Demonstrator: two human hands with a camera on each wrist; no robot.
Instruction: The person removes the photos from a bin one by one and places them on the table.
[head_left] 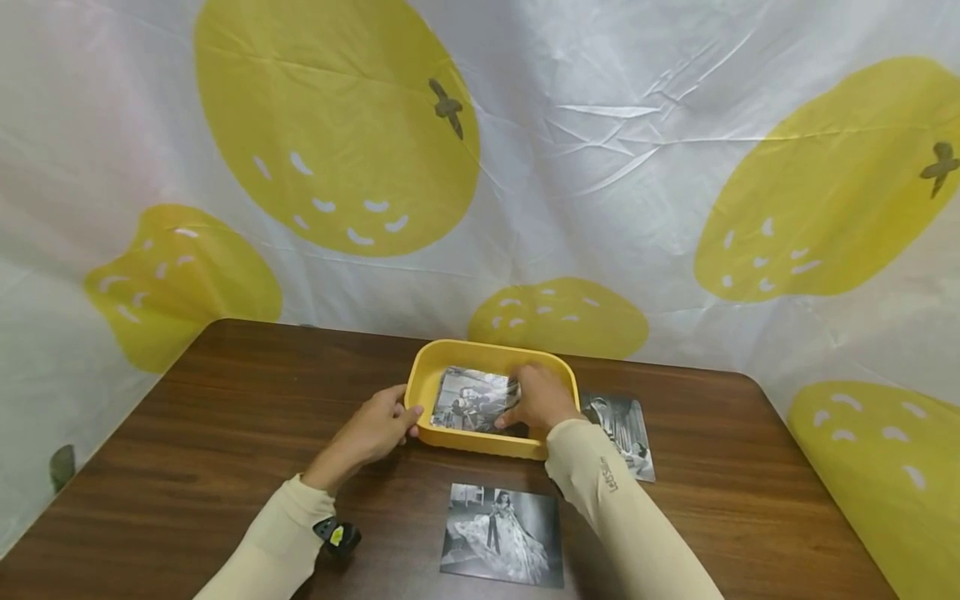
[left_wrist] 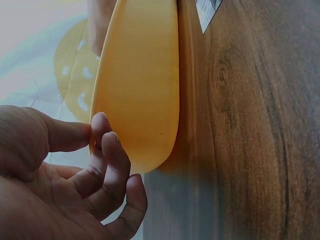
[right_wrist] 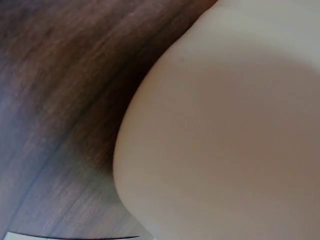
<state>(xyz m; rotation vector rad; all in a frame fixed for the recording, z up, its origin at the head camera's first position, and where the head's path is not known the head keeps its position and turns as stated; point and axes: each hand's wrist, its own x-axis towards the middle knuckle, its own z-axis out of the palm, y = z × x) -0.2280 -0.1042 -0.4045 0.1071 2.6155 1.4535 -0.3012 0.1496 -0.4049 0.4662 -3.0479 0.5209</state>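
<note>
A yellow rectangular tray (head_left: 480,443) with rounded corners sits near the far edge of the table. My left hand (head_left: 378,423) pinches its left rim between thumb and fingers; the left wrist view shows the thumb (left_wrist: 70,136) at the rim. Inside lies a black-and-white photograph (head_left: 468,400) with people on it. My right hand (head_left: 543,398) reaches in over the right rim, thumb and fingers spread at the photograph's right side. I cannot tell whether it grips the photograph. Only the pale sleeve (right_wrist: 215,150) and tabletop show in the right wrist view, with the right hand hidden.
A photograph of a figure in a wide gown (head_left: 498,533) lies on the table in front of the tray. Another black-and-white photograph (head_left: 633,433) lies right of it, partly under the right forearm. A white cloth with yellow fruit prints (head_left: 337,125) hangs behind the brown wooden table (head_left: 247,400).
</note>
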